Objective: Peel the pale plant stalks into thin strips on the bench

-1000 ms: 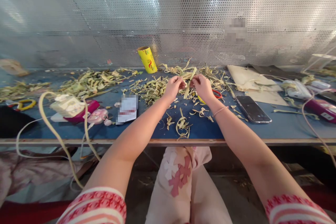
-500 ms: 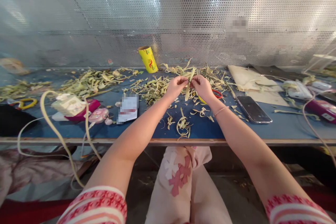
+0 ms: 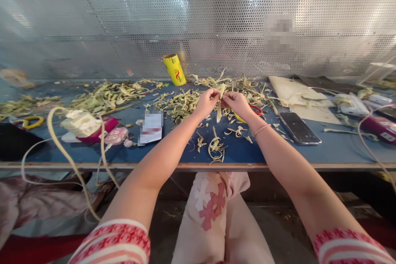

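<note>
Both my hands meet above the middle of the blue table [image 3: 309,150]. My left hand [image 3: 206,102] and my right hand [image 3: 236,103] each pinch the same pale green leaf strip [image 3: 219,109], which hangs upright between them with its lower end pointing down. Under and behind the hands lies a heap of dried leaf scraps [image 3: 182,103]. Red-handled scissors [image 3: 256,110] lie just right of my right hand. A few curled scraps [image 3: 215,147] lie near the front edge.
A yellow roll [image 3: 174,69] leans at the back. A black phone [image 3: 298,128] and beige sheets [image 3: 293,93] lie to the right, with devices and cables [image 3: 365,107] beyond. A white card [image 3: 150,127], a pink gadget [image 3: 116,136], a white box [image 3: 78,123] and a pale cord [image 3: 62,148] lie to the left. Perforated metal wall behind.
My hands have drawn slightly closer together on the strip. The strip's top end has dropped and shortened above my fingers. Nothing else on the table moved.
</note>
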Action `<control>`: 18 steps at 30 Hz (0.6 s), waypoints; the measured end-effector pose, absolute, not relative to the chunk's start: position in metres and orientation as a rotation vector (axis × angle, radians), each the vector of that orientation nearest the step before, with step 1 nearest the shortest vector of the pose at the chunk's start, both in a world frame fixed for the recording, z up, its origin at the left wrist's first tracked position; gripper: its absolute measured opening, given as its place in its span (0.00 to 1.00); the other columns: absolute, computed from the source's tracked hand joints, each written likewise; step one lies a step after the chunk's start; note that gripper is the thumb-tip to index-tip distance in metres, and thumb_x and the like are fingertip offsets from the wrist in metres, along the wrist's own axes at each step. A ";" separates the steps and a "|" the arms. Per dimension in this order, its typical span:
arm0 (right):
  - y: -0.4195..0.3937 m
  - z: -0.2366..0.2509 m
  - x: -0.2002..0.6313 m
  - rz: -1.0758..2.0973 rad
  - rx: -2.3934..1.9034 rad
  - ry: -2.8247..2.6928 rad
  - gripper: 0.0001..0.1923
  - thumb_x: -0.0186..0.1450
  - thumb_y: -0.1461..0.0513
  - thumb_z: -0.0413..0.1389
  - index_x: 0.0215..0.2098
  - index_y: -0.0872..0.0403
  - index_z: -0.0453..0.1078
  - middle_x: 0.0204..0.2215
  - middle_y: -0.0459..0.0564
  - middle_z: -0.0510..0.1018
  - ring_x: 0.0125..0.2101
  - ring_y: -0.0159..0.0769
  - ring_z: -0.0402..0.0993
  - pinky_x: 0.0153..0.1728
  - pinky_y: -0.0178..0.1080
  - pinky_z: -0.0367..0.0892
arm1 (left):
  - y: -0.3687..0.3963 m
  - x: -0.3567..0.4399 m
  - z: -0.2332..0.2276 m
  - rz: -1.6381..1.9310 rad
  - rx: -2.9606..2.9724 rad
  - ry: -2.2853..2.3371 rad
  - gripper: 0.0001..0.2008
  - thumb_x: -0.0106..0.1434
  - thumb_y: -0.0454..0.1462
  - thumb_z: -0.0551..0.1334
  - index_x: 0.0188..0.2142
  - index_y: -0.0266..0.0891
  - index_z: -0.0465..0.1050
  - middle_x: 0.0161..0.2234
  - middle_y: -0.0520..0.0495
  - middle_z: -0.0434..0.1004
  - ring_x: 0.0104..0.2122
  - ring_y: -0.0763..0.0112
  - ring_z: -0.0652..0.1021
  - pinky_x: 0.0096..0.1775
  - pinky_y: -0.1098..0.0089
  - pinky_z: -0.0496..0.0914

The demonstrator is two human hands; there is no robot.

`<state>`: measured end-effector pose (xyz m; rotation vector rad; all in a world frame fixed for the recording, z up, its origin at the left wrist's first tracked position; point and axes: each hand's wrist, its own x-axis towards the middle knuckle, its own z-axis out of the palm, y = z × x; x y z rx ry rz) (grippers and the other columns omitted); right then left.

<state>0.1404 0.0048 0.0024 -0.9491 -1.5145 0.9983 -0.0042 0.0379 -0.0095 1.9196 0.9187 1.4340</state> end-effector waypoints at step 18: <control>0.003 0.004 0.138 0.995 -1.010 -1.402 0.06 0.58 0.68 0.52 0.24 0.53 0.61 0.19 0.41 0.69 0.21 0.27 0.66 0.31 0.36 0.69 | 0.030 0.001 -0.008 1.429 1.650 0.870 0.08 0.57 0.38 0.64 0.34 0.35 0.76 0.32 0.46 0.80 0.32 0.71 0.77 0.37 0.68 0.73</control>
